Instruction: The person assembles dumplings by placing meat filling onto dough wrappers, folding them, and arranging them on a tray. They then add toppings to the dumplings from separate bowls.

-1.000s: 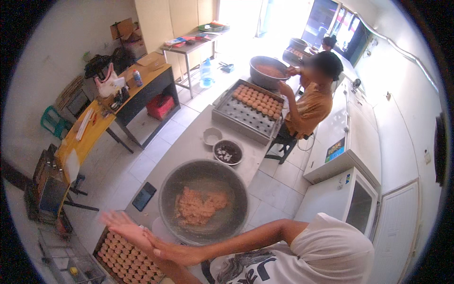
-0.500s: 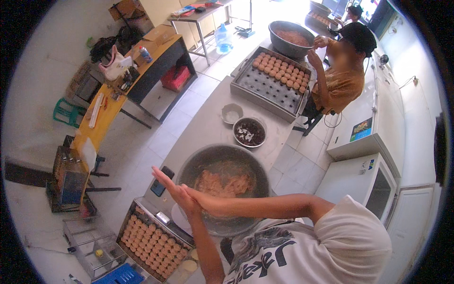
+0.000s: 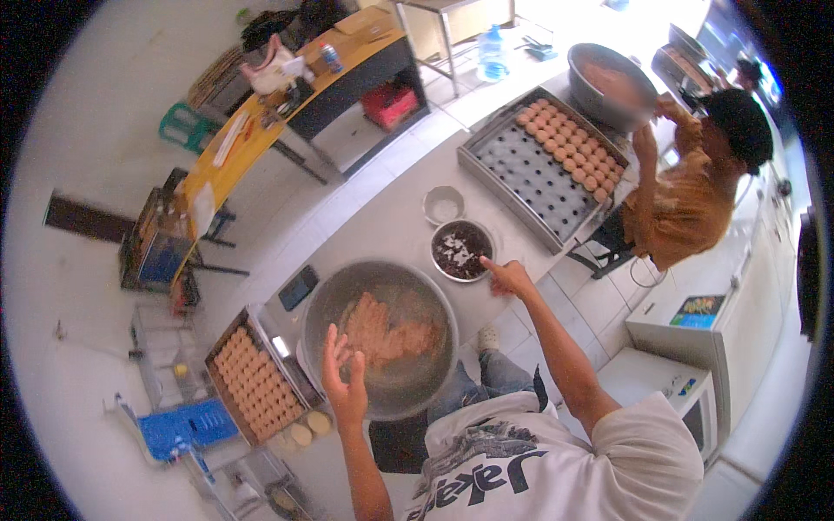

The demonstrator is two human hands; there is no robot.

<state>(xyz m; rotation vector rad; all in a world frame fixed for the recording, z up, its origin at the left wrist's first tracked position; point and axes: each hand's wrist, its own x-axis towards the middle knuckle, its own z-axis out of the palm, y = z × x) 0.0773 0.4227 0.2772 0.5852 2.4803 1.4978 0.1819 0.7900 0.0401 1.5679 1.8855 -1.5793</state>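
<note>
My left hand [image 3: 346, 380] is open and empty, fingers raised and thumb apart, at the near left rim of a big grey basin [image 3: 333, 287]. Lumps of pinkish minced mixture [image 3: 391, 334] lie in the basin. My right hand [image 3: 509, 277] reaches over the table's right edge. Its index finger stretches to the rim of a small metal bowl [image 3: 434, 258] of dark pieces with white flakes; the other fingers are partly curled and slightly blurred. I see nothing held in it. Behind that bowl stands a small pale bowl [image 3: 444, 205].
A large metal tray [image 3: 530, 187], partly covered with round meat portions, stands farther along the table [image 3: 382, 204]. A co-worker [image 3: 691, 191] sits beside it, near another grey basin [image 3: 578, 78]. A filled tray [image 3: 256, 378] and a phone [image 3: 299, 287] are at left.
My hands were pressed together over the basin and are now apart. The right has gone to the small metal bowl; the left has stayed near the basin. The whole view has shifted.
</note>
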